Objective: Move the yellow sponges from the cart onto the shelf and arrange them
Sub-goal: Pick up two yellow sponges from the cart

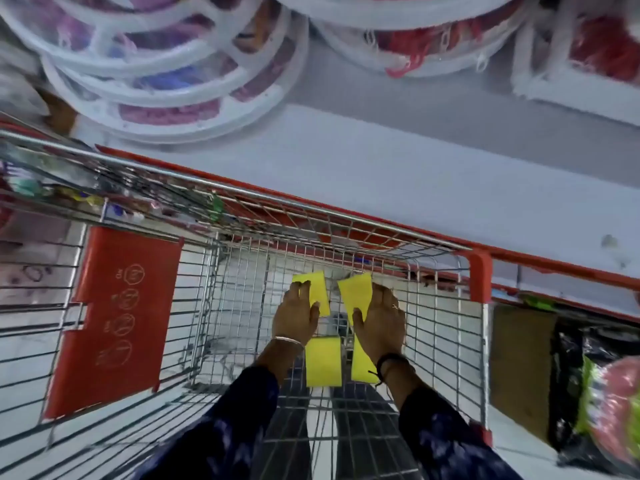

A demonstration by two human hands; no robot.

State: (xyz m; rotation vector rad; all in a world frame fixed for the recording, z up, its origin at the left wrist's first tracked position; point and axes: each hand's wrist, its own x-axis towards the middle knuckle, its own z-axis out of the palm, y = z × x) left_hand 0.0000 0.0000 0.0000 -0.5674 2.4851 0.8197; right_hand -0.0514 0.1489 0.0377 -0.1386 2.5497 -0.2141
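Both my hands reach down into the wire shopping cart (446, 341). My left hand (296, 315) grips a yellow sponge (317, 289) near the cart's far side. My right hand (381, 323) grips a second yellow sponge (356, 292), tilted, right beside the first. Two more yellow sponges lie on the cart floor nearer to me: one (323, 362) between my wrists, the other (362, 367) partly hidden under my right wrist. The white shelf (398, 168) with its red front edge runs just beyond the cart.
Round white-rimmed mesh items (166, 81) are stacked at the shelf's back left, and more with red contents (433, 39) at the back right. The cart's red child-seat flap (117, 317) lies on the left. Packaged goods (602, 393) sit on a lower shelf at right.
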